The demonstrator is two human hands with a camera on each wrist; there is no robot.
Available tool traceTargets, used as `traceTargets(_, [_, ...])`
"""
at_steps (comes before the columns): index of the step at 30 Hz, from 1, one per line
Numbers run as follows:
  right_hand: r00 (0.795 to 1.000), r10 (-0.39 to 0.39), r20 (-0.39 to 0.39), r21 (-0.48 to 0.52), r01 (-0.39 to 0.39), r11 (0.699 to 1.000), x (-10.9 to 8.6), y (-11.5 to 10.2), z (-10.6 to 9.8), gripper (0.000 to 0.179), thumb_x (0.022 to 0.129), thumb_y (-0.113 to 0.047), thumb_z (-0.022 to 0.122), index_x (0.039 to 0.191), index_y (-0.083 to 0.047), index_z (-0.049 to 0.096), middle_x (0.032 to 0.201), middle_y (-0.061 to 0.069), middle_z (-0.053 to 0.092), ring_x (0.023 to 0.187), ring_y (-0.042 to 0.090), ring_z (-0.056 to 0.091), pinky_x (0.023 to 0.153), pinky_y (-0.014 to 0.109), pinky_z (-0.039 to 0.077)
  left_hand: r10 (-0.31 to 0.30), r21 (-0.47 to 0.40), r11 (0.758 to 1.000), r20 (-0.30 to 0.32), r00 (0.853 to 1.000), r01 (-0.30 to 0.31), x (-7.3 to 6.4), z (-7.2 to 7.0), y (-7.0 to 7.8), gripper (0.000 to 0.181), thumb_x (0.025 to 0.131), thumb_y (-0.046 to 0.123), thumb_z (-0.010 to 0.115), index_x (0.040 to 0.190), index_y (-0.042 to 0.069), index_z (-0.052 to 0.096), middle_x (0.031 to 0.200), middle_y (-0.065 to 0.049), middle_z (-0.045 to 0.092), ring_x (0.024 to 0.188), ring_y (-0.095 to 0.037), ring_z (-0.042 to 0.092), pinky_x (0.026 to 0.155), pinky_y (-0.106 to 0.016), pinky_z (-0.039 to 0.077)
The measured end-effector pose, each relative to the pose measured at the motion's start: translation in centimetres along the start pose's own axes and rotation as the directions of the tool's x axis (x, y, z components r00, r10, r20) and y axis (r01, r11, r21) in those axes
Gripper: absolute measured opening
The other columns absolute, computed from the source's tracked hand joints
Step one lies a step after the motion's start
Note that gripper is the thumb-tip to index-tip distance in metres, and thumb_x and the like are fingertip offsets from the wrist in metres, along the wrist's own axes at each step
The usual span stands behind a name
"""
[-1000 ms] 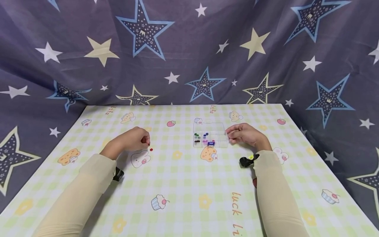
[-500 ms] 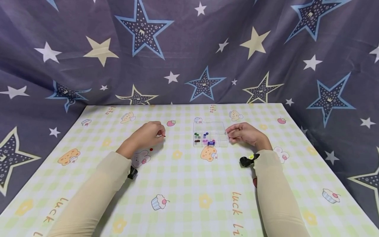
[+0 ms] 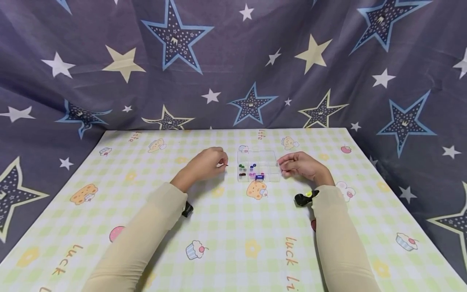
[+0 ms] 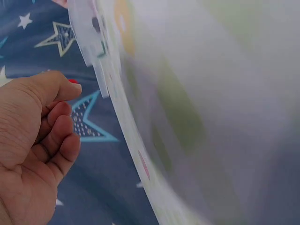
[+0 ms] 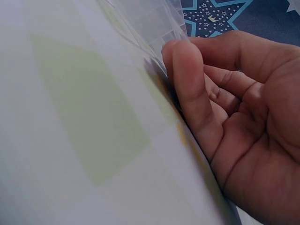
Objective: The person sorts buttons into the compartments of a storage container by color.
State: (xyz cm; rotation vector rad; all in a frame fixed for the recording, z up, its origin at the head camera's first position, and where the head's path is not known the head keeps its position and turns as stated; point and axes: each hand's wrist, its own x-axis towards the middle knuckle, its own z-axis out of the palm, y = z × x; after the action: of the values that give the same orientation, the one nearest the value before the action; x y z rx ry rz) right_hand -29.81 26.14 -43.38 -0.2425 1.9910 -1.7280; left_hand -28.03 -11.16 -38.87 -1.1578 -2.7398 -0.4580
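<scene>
My left hand (image 3: 206, 163) is just left of the clear plastic compartment box (image 3: 274, 177). Between its thumb and forefinger it pinches a small red bead (image 4: 72, 81), of which only a bit shows. The box lies on the table with its lid (image 3: 257, 156) folded back. Green beads (image 3: 242, 166), blue beads (image 3: 253, 166), dark brown beads (image 3: 242, 174) and pink beads (image 3: 252, 174) sit in separate compartments. At the box's right side, my right hand (image 3: 300, 165) holds the edge between thumb and fingers.
A small blue piece (image 3: 259, 177) is at the box's front side. The table (image 3: 226, 259) has a checked cloth with printed cakes and flowers. Behind it hangs a dark curtain (image 3: 226, 61) with stars. A black wrist camera (image 3: 305, 198) sits at my right cuff.
My left hand has carried the red bead rightward and slightly away, up to the box. Another red bead on the cloth is now hidden behind my left arm. The right hand stays put.
</scene>
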Motion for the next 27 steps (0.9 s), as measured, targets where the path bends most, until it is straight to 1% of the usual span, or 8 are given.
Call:
traceTargets(5, [1.000, 0.001, -0.002, 0.007, -0.001, 1.000, -0.1, -0.1, 0.2, 0.036, 0.099, 0.007, 0.054, 0.134, 0.017, 0.050, 0.097, 0.009, 0.069, 0.077, 0.016, 0.068, 0.074, 0.027, 0.058, -0.007, 0.011, 1.000, -0.016, 1.000, 0.007, 1.4, 0.5, 1.5, 0.006, 0.088, 0.007, 0.069, 0.091, 0.011, 0.073, 0.089, -0.001, 0.063, 0.079, -0.015, 0.056, 0.071, -0.033, 0.049])
traceTargets(8, [1.000, 0.002, -0.008, 0.005, -0.002, 1.000, -0.2, -0.2, 0.2, 0.036, 0.099, 0.007, 0.055, 0.134, 0.017, 0.050, 0.099, 0.009, 0.068, 0.078, 0.016, 0.068, 0.074, 0.027, 0.058, 0.009, 0.009, 1.000, -0.018, 1.000, -0.008, 2.3, 0.7, 2.4, 0.006, 0.089, 0.007, 0.069, 0.091, 0.011, 0.073, 0.090, -0.001, 0.064, 0.079, -0.015, 0.056, 0.070, -0.032, 0.049])
traceTargets(12, [1.000, 0.004, -0.014, 0.001, -0.004, 1.000, -0.2, -0.2, 0.2, 0.036, 0.099, 0.007, 0.055, 0.134, 0.016, 0.051, 0.099, 0.009, 0.067, 0.079, 0.016, 0.068, 0.074, 0.027, 0.058, 0.056, 0.000, 0.998, -0.009, 0.998, -0.056, 3.4, 0.9, 3.4, 0.007, 0.090, 0.005, 0.068, 0.093, 0.008, 0.073, 0.094, -0.003, 0.065, 0.083, -0.016, 0.058, 0.079, -0.031, 0.051])
traceTargets(15, [1.000, 0.008, -0.018, 0.005, -0.008, 1.000, -0.3, -0.2, 0.2, 0.036, 0.099, 0.007, 0.055, 0.134, 0.016, 0.051, 0.100, 0.009, 0.067, 0.079, 0.016, 0.068, 0.074, 0.027, 0.058, 0.061, -0.001, 0.998, 0.006, 0.998, -0.061, 4.1, 1.1, 4.2, 0.007, 0.091, 0.005, 0.067, 0.094, 0.009, 0.073, 0.097, -0.003, 0.066, 0.087, -0.016, 0.060, 0.082, -0.031, 0.051])
traceTargets(20, [0.999, 0.016, -0.029, 0.015, -0.016, 1.000, -0.3, -0.2, 0.2, 0.036, 0.098, 0.007, 0.056, 0.133, 0.016, 0.051, 0.099, 0.009, 0.066, 0.079, 0.016, 0.068, 0.074, 0.027, 0.058, 0.063, -0.009, 0.998, 0.022, 0.998, -0.062, 5.2, 1.6, 5.4, 0.008, 0.092, 0.006, 0.068, 0.096, 0.009, 0.074, 0.097, -0.003, 0.066, 0.089, -0.016, 0.061, 0.084, -0.030, 0.052])
traceTargets(23, [1.000, 0.013, -0.027, 0.015, -0.012, 1.000, -0.4, -0.4, 0.2, 0.037, 0.098, 0.007, 0.056, 0.133, 0.017, 0.050, 0.099, 0.009, 0.066, 0.079, 0.016, 0.067, 0.074, 0.027, 0.058, 0.079, -0.003, 0.997, 0.021, 0.997, -0.079, 5.7, 2.0, 6.0, 0.007, 0.091, 0.006, 0.068, 0.094, 0.009, 0.073, 0.094, -0.002, 0.065, 0.088, -0.014, 0.061, 0.085, -0.029, 0.051])
traceTargets(27, [1.000, 0.007, -0.015, 0.010, -0.007, 1.000, -0.5, -0.6, 0.5, 0.038, 0.098, 0.007, 0.056, 0.134, 0.018, 0.049, 0.100, 0.009, 0.065, 0.080, 0.015, 0.067, 0.075, 0.027, 0.058, 0.107, 0.003, 0.994, 0.021, 0.994, -0.107, 6.3, 2.4, 6.6, 0.008, 0.090, 0.003, 0.068, 0.089, 0.010, 0.072, 0.089, -0.001, 0.062, 0.083, -0.015, 0.057, 0.082, -0.029, 0.049])
